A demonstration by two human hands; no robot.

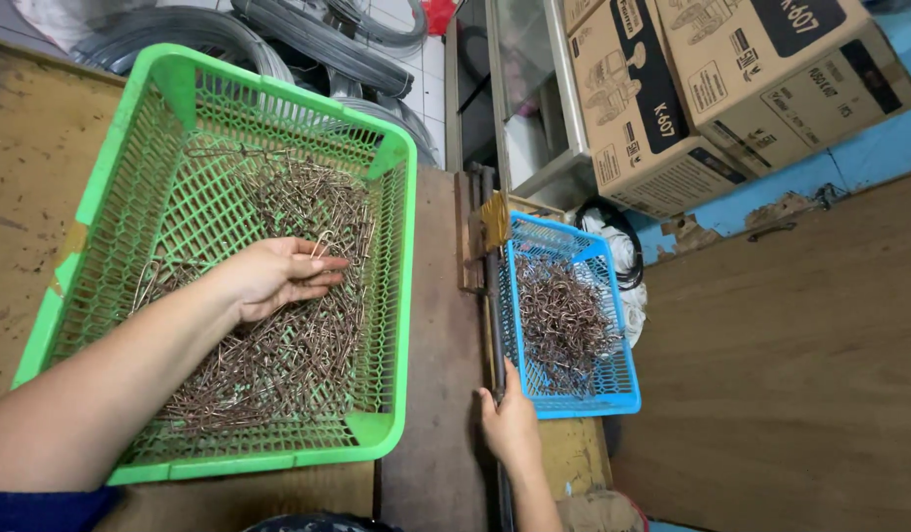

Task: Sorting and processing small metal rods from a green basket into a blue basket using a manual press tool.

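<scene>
My left hand (278, 276) reaches into a big green mesh basket (401, 296) and pinches a bent wire piece (323, 241) from the pile of brownish wire hooks (278, 365) lying in it. My right hand (510, 424) grips a dark metal lever bar (492, 325) that runs along the bench edge beside a small blue mesh basket (574, 399). That blue basket holds a heap of formed wire hooks (564, 320).
Worn wooden bench (42, 167) under the green basket. Coils of grey wire (308, 39) lie behind it. Cardboard boxes (692, 89) stack at the upper right. A wooden board (790, 374) fills the right side. A black cable (613, 222) lies behind the blue basket.
</scene>
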